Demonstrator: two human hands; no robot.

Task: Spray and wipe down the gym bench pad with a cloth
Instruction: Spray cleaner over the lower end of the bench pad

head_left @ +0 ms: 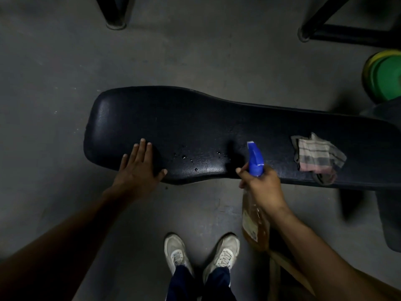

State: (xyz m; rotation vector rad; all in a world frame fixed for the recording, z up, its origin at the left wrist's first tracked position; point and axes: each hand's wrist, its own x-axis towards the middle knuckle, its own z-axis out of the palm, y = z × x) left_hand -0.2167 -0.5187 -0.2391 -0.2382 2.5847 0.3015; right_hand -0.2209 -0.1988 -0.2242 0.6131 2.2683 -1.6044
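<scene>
A long black bench pad (195, 122) runs across the view, with small droplets on its near middle part. My left hand (138, 168) rests flat on the pad's near left edge, fingers straight. My right hand (263, 189) grips the neck of a spray bottle (255, 209) with a blue trigger head and amber liquid, its nozzle pointing over the pad. A crumpled checked cloth (314, 157) lies on the right part of the pad, to the right of the bottle.
The floor is grey concrete. Black frame legs (116, 16) stand at the top left and top right. Green and yellow weight plates (386, 79) sit at the right edge. My white shoes (201, 253) are below the bench. The bench support (388, 218) drops at the right.
</scene>
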